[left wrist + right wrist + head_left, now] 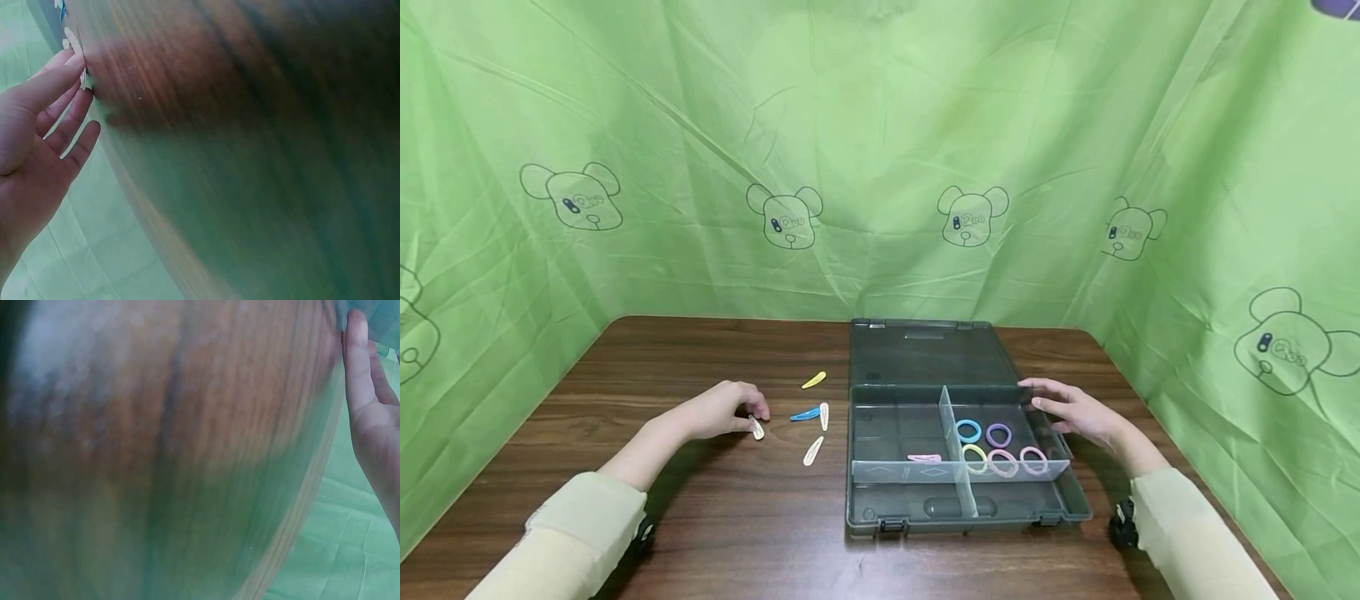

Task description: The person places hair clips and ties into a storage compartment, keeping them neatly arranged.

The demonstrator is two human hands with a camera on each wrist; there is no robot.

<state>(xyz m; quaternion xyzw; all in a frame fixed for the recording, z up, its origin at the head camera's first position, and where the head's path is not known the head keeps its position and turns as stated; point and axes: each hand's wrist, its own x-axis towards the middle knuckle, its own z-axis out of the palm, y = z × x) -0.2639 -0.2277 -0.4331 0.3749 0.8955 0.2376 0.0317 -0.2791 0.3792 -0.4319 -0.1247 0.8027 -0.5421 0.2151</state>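
My left hand (730, 410) is low over the tabletop at the left, pinching a whitish snap hair clip (757, 428) between thumb and fingers; the left wrist view shows the pale clip (73, 39) at the thumb tip. To its right lie a yellow clip (814, 380), a blue clip (806, 414), a white clip (824, 416) and a cream clip (813, 451). A dark translucent box (895, 415) lies with its lid (928, 354) folded back. My right hand (1078, 413) rests on the box's right rim, fingers extended.
Clear dividers (902, 472) split the box. A pink clip (924, 458) lies in the back left compartment, and several hair ties, including a blue one (968, 431) and a purple one (998, 435), in the back right. A green curtain (880, 250) surrounds the wooden table (737, 517).
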